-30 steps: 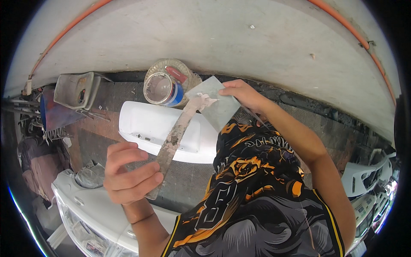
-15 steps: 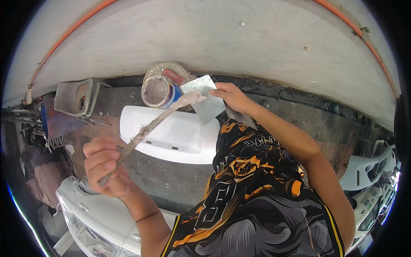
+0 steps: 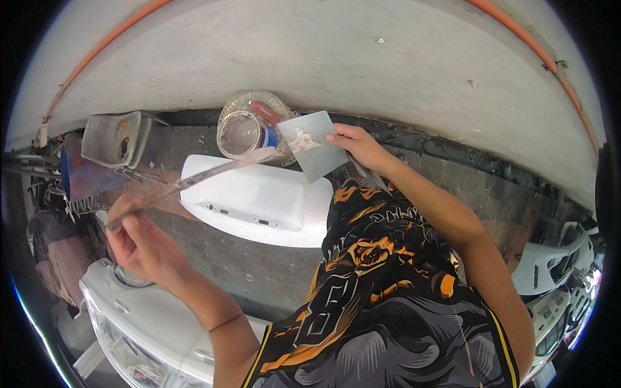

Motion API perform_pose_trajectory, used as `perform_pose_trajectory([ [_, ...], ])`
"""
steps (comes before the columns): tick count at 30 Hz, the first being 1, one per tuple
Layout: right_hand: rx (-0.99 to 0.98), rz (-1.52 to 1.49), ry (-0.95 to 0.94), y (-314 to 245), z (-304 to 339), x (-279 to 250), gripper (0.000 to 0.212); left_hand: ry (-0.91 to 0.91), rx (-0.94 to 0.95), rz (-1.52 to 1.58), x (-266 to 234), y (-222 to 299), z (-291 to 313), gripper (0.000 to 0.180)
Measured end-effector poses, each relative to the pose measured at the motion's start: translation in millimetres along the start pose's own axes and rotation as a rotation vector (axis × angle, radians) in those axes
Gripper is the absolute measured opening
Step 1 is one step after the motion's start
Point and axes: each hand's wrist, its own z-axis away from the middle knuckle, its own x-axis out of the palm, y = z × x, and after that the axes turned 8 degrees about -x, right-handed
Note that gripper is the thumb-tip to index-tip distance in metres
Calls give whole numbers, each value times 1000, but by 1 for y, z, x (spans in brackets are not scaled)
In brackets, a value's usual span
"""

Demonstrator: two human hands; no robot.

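My left hand (image 3: 143,246) is closed around one end of a long, thin mixing stick (image 3: 197,180). Pinkish-grey paste coats its far end, which hangs between the paint can and the plate. In my right hand (image 3: 361,145) a flat, grey, square plate (image 3: 317,165) is pinched at its right edge. A smear of pinkish paste (image 3: 302,139) lies on its face. Beneath that hand a greyish thing (image 3: 367,174) shows, too hidden to name. Left of the plate stands the open blue can (image 3: 266,137), with pinkish-grey residue on its rim and inside.
A round, stained stool top (image 3: 228,108) beside the can carries a red tool (image 3: 265,112). A white car panel (image 3: 259,200) lies below the stick. Grey plastic chairs (image 3: 107,139) stand left; a white car (image 3: 149,323) is lower left. A pale bumper (image 3: 550,265) sits right, the wall (image 3: 310,58) ahead.
My left hand has drawn the stick left and away from the plate, leaving paste on it. The plate has shifted slightly and stays in my right hand.
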Motion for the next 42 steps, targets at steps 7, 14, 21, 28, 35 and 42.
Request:
perform_pose_trajectory([
  [7,104,-6,205,12,12,-32,45,133,-308,-194,16,-120,-9,20],
  [14,290,56,381,5,63,-88,40,-33,-651,-373,53,-303,30,21],
  [21,248,46,679,24,127,-113,36,111,-168,-933,110,-307,53,48],
  [28,358,80,734,39,167,-121,32,-976,-4,-1112,275,-371,76,31],
  [35,351,-7,970,46,233,-141,31,-1074,-67,-1844,311,-506,84,45],
  [42,313,-77,1047,76,279,-159,40,-1251,-5,-1941,320,-525,77,44],
])
